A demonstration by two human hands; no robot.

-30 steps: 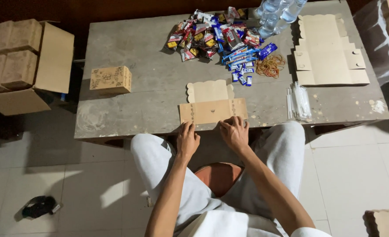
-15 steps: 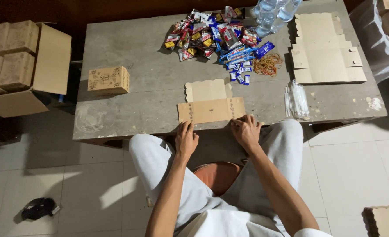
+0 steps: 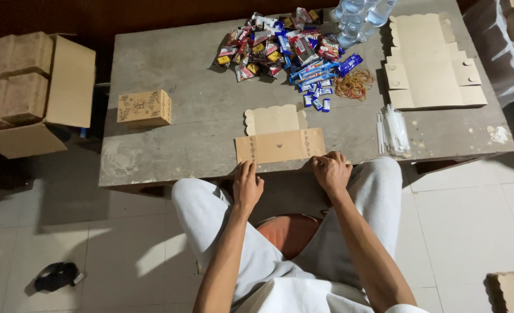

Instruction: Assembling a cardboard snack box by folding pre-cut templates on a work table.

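Seated figure at a grey desk (image 3: 170,64), viewed from above. At the far left, finished cartons are being kept in an open box (image 3: 34,95); a small closed printed box (image 3: 144,108) is standing left of centre. The flat cardboard blank (image 3: 279,145) is lying at the near edge, its long axis running left to right and its scalloped flap pointing to the far side. The left hand (image 3: 247,186) is being rested at the near-left corner of the blank, fingers (image 3: 246,168) extended and close together, touching the edge rather than pinching it. The right hand (image 3: 330,171) is being held at the near-right corner, fingers curled under; whether the card is being gripped cannot be told. Both hands are lying equally near, the blank just beyond them. Sweets (image 3: 280,49), rubber bands (image 3: 354,84), straws (image 3: 391,130) and unfolded blanks (image 3: 434,66) are lying further right.
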